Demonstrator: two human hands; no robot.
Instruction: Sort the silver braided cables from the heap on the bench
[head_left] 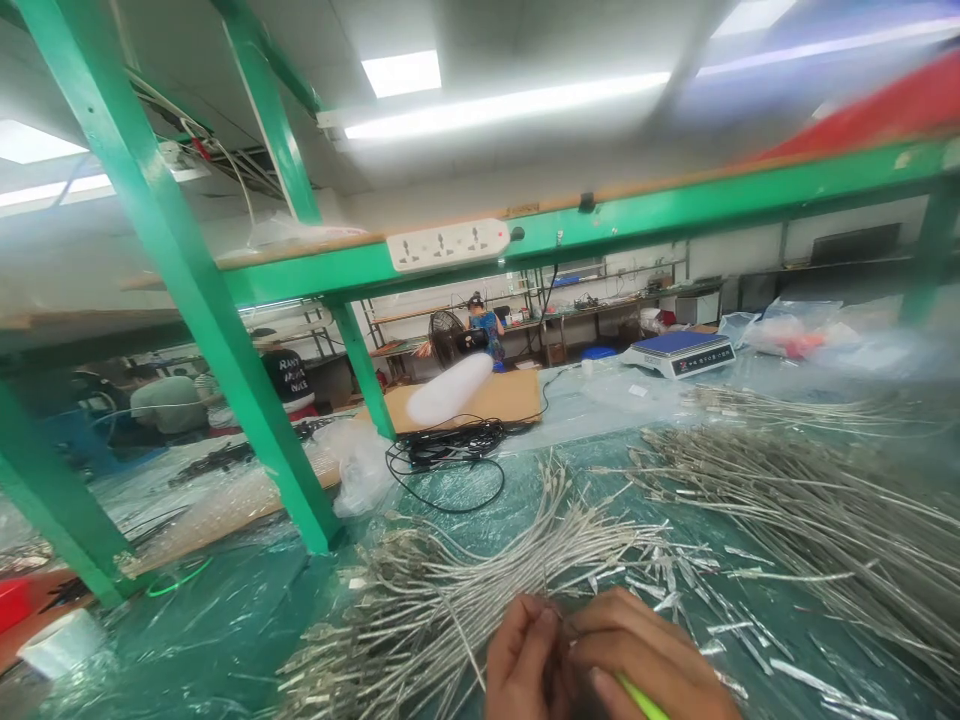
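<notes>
At the bottom centre, my left hand (517,660) is closed in a pinch, its fingertips meeting those of my right hand; what it grips is hidden. My right hand (649,645) is closed around a bright yellow-green object (640,698), of which only a short strip shows below the fingers. Just beyond both hands lies a heap of thin grey-white cables (480,570) with connector ends. Shiny foil-like scraps (754,625) are scattered to the right of my right hand. A second, larger bundle of grey cables (810,510) spreads along the right side.
The bench has a green, plastic-covered top (217,650). Green posts (225,350) rise at left, and a power strip (448,246) hangs on the crossbar. Black cables (457,445), a weighing scale (679,352) and plastic bags (810,330) lie farther back. People sit beyond.
</notes>
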